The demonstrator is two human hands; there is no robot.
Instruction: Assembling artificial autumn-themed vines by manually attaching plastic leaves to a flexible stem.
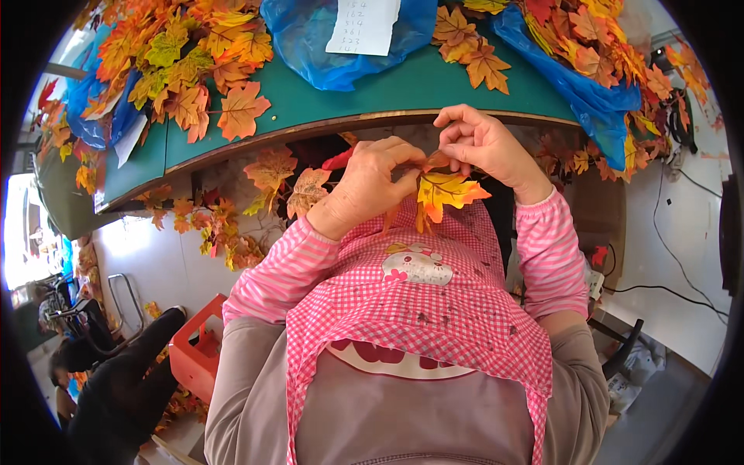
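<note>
In front of my apron, both hands meet over a small bunch of artificial maple leaves. My left hand [376,180] is closed on the bunch, its thumb and fingers pinching near the stems. A yellow-orange maple leaf [448,192] fans out below the fingertips. Between the two hands shows a brownish-orange leaf [436,160]. My right hand [490,149] has its thumb and forefinger pinched together beside that leaf; whatever sits in the pinch is too small to make out. More faded orange leaves [308,192] hang just left of my left wrist.
Ahead lies a green table [310,108] with a curved wooden edge. Heaped on it are artificial autumn leaves [186,54], blue plastic bags [310,54] and a handwritten paper slip [363,27]. An orange plastic stool [198,349] stands at my left, a black cable [666,288] runs at right.
</note>
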